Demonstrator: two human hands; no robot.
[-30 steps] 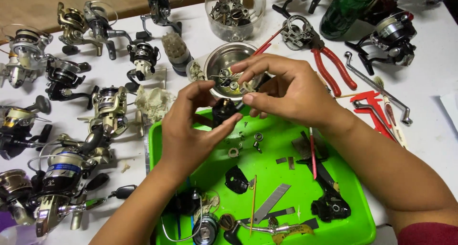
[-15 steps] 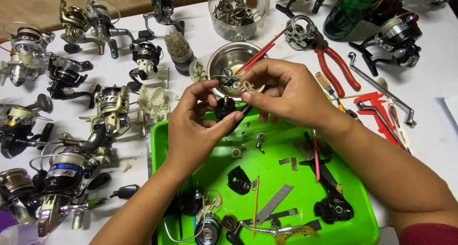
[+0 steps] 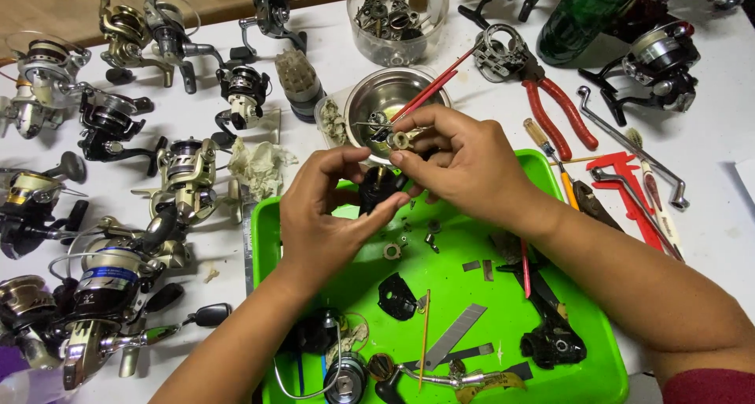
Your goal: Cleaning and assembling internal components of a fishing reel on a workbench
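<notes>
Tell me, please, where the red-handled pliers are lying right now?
In the head view, the red-handled pliers lie on the white table right of the metal bowl, just beyond the green tray's far right corner.

Left hand and right hand pinched, fingertips meeting

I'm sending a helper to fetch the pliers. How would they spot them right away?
Start at the bright green plastic tray on the white table, then look beyond its far right corner. The red-handled pliers lie there, beside the steel bowl. Their two thick curved red grips set them apart from the slim red caliper nearby.
</notes>
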